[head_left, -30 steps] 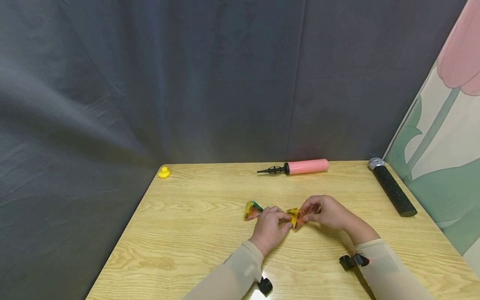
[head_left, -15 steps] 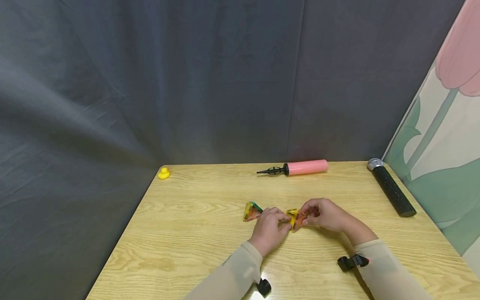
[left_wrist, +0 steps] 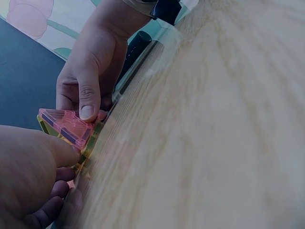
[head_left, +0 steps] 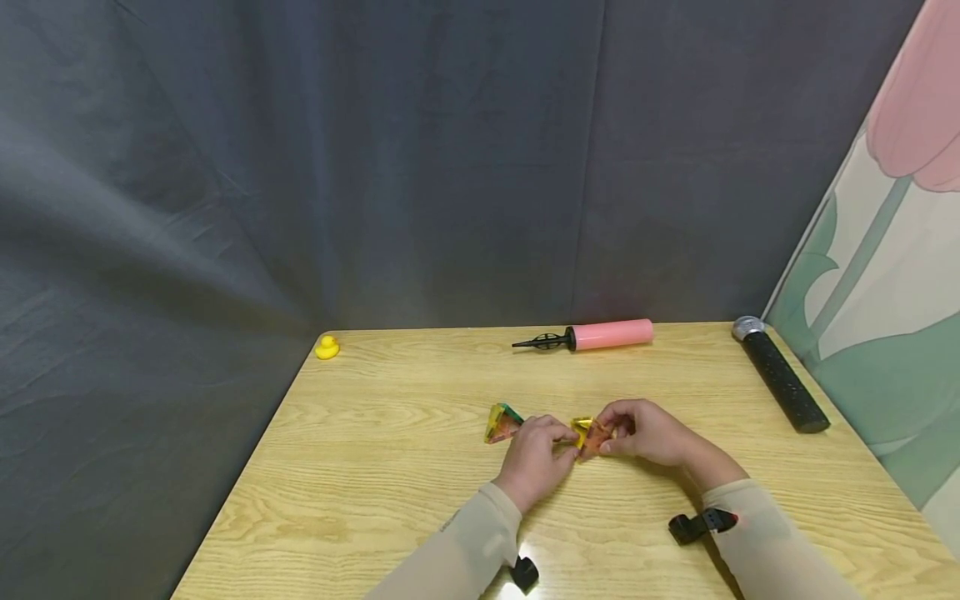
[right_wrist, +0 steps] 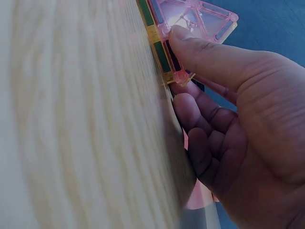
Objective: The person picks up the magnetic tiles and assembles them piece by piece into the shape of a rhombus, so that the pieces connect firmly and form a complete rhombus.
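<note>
My right hand (head_left: 641, 431) pinches a translucent orange-pink triangular magnetic tile (right_wrist: 202, 19) between thumb and fingers, and the tile stands tilted up from the wooden table. Its lower edge meets a yellow magnetic tile (right_wrist: 161, 56). My left hand (head_left: 534, 458) holds the yellow piece at its left side, thumb near the joined corner; the left wrist view shows the pink tile (left_wrist: 69, 125) just above that thumb. Left of my left hand lies a small yellow, green and orange tile pyramid (head_left: 502, 423), partly hidden by the hand.
A pink hand pump (head_left: 611, 335) with a black nozzle lies at the table's back edge. The black microphone (head_left: 783, 379) lies along the right edge. A yellow rubber duck (head_left: 327, 347) sits at the back left corner. Dark cloth (head_left: 450, 167) hangs behind the table (head_left: 337, 500).
The orange-pink tile has tipped up and leftward over the yellow piece as my right hand shifted slightly left. My left hand has stayed almost in place.
</note>
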A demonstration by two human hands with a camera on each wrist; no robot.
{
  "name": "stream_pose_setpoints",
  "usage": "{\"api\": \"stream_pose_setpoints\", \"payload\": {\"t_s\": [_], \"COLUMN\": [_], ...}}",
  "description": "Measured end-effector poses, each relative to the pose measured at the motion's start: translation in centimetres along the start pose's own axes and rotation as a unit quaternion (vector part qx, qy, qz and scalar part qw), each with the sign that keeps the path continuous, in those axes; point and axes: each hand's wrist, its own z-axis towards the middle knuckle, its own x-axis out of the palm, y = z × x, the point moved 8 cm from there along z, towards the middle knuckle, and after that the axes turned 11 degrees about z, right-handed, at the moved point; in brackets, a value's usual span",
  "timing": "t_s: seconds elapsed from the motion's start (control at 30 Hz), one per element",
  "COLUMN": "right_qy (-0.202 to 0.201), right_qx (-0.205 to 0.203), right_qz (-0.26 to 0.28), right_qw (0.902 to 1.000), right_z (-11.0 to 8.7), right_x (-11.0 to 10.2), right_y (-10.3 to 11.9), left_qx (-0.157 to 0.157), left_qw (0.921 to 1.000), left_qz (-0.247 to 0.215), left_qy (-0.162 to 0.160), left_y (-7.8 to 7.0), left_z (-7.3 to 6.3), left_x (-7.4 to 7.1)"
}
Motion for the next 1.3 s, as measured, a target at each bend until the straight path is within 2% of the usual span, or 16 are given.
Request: {"api": "stream_pose_setpoints", "payload": {"t_s": [0.5,0.83,1.13,1.3], "right_qy": [-0.011,-0.013,-0.012,-0.013], "right_qx": [-0.014,-0.013,-0.009,-0.005], "right_qz": [-0.019,-0.016,-0.010,-0.006], "right_qw": [0.9996,0.9997,0.9998,0.9999], "right_z": [-0.1,-0.1,0.0,0.0], "right_x": [0.5,0.5,0.6,0.6], "right_y": [0.5,0.6,0.6,0.6], "left_qx": [0.001,-0.004,-0.010,0.005], "left_qw": [1.0000,0.9998,0.9993,0.9978], "left_qz": [-0.005,-0.021,-0.036,-0.061], "left_qy": [-0.008,-0.001,-0.008,-0.027], "left_y": [0.3,0.4,0.4,-0.1], "left_z": [0.1,0.1,0.1,0.2], "left_x": [0.1,-0.2,-1.3,-2.8]}}
